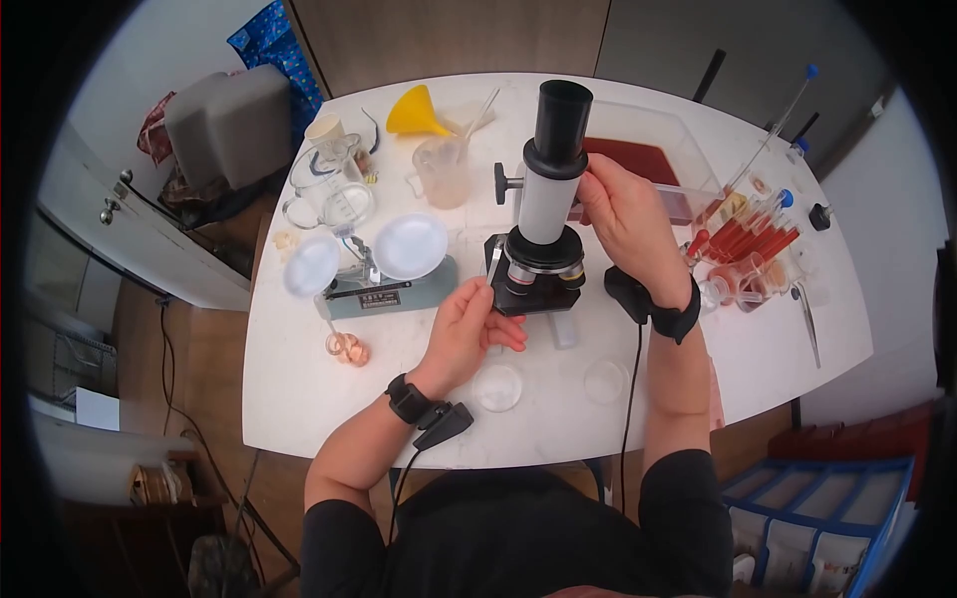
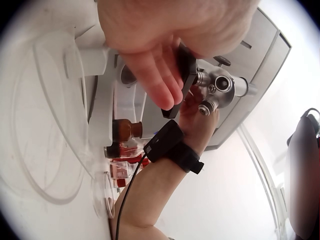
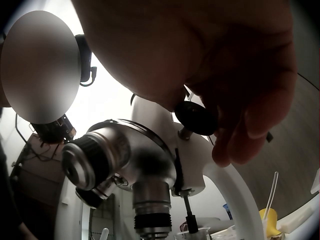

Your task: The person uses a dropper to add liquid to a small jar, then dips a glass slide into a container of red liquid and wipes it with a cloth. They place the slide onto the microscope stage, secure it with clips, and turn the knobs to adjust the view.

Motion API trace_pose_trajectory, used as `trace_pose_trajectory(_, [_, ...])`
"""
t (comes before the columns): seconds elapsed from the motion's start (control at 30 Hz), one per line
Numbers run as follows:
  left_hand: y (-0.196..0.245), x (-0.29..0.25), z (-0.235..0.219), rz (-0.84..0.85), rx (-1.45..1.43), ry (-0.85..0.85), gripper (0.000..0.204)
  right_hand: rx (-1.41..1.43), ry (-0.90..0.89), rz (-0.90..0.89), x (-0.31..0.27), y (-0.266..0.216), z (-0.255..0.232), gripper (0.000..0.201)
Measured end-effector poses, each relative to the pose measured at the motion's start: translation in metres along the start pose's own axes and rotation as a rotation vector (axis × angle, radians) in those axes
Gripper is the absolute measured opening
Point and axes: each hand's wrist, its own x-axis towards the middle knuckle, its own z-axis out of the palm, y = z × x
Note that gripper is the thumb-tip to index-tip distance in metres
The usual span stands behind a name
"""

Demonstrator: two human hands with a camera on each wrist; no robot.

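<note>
A white and black microscope (image 1: 548, 204) stands on the table in front of the person. My left hand (image 1: 464, 334) is at the near left corner of its black stage (image 1: 538, 297), thumb on top beside a silver stage clip (image 1: 495, 257) and fingers beneath the edge. In the left wrist view, those fingers (image 2: 155, 75) extend along the underside of the stage. My right hand (image 1: 630, 221) is at the right side of the microscope. The right wrist view shows its thumb and fingers around a black focus knob (image 3: 195, 118), above the objective lenses (image 3: 151, 210).
A balance (image 1: 394, 287) with two white pans stands left, by a glass jug (image 1: 344, 199), plastic beaker (image 1: 442, 171) and yellow funnel (image 1: 417, 112). Right are test tubes (image 1: 758, 239) of red liquid and tweezers (image 1: 805, 324). Petri dishes (image 1: 497, 387) lie near the front edge.
</note>
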Motion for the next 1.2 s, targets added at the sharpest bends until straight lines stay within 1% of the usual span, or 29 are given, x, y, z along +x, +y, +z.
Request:
trace_pose_trajectory(0.13, [0.0, 0.001, 0.0, 0.011, -0.005, 0.004, 0.03, -0.012, -0.018, 0.013, 0.001, -0.001, -0.002, 0.022])
trace_pose_trajectory(0.33, [-0.001, 0.0, 0.0, -0.006, 0.004, 0.002, 0.029, 0.012, 0.0, -0.012, 0.001, 0.0, -0.002, 0.024])
trace_pose_trajectory(0.43, [0.0, 0.0, 0.0, 0.007, 0.01, -0.009, 0.028, 0.008, -0.014, 0.018, 0.001, -0.001, -0.002, 0.024])
trace_pose_trajectory(0.63, [0.001, 0.001, 0.0, 0.005, -0.003, -0.016, 0.028, 0.006, -0.015, 0.02, 0.001, -0.002, -0.003, 0.025])
trace_pose_trajectory(0.73, [0.001, 0.001, -0.001, -0.004, -0.005, -0.016, 0.028, -0.001, -0.06, 0.025, 0.002, 0.001, -0.008, 0.023])
trace_pose_trajectory(0.83, [0.001, 0.0, 0.001, -0.003, 0.012, -0.001, 0.028, 0.19, -0.079, -0.005, 0.0, 0.0, -0.014, 0.028])
trace_pose_trajectory(0.93, [0.001, 0.0, 0.0, 0.0, 0.015, -0.001, 0.028, 0.234, -0.099, -0.081, 0.0, 0.003, -0.017, 0.036])
trace_pose_trajectory(1.07, [-0.003, 0.003, -0.005, 0.005, 0.017, -0.024, 0.028, 0.228, -0.118, -0.008, 0.001, -0.001, -0.017, 0.034])
trace_pose_trajectory(1.2, [0.0, 0.002, -0.001, 0.005, 0.01, -0.016, 0.029, 0.249, -0.127, 0.036, 0.002, 0.0, -0.016, 0.031])
